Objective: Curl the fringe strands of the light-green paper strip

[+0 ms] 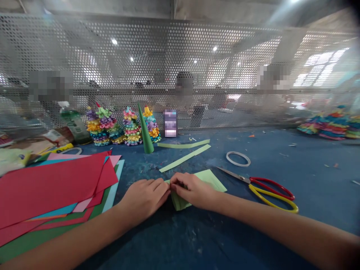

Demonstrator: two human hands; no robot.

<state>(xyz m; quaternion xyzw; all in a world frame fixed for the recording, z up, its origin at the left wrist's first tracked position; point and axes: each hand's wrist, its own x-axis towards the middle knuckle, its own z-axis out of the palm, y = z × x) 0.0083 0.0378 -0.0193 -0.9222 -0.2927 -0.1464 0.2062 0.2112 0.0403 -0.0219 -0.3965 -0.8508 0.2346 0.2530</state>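
My left hand (143, 198) and right hand (191, 189) are together at the front of the bench (281, 228), fingertips meeting. My right fingers (177, 180) curl over the folded green paper (209, 180) and seem to pinch it. My left fingers rest against its near edge, but I can't tell if they grip it. The paper lies flat on the bench between my hands, with one layer fanning out under my right hand and a corner sticking out below.

It looks very light and thin, stiff enough to keep a crease but easy to bend or tear. It may slide on the bench, so the firm spot to hold looks like the folded edge, pinched between thumb and fingers.

Two green strips (185, 158) lie just ahead, and a green cone (145, 131) stands behind them. Scissors (270, 191) with red and yellow handles sit to the right, near a tape roll (238, 158). A stack of colored card (50, 187) lies beside my left hand. Paper trees (105, 125) stand at the back of the bench by a plastic bottle (73, 122).
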